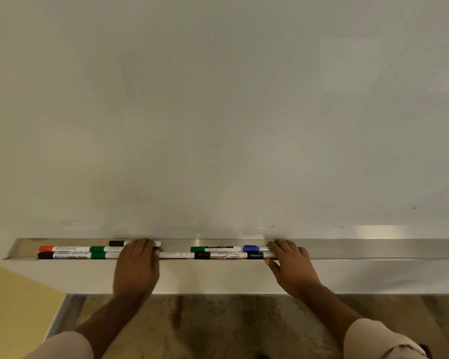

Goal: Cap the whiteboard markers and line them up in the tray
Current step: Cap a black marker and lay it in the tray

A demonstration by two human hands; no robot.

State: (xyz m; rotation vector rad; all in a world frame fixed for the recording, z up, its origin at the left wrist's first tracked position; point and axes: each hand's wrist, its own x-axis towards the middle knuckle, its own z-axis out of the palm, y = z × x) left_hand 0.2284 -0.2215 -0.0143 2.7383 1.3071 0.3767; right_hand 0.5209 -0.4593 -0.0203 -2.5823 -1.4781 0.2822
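Both hands rest on capped markers lying in the metal tray [360,248] under the whiteboard [218,112].

Red-capped marker [62,248] lies at the tray's left end (green, black and blue caps follow to its right). Left hand [136,265] covers markers, fingers laid flat; right hand [292,264] touches the blue-capped marker [254,248], fingers spread. Labels unreadable.

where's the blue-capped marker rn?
Head view: the blue-capped marker lies in the metal tray, right of centre, just right of a green-capped marker, with the right hand touching its far end.
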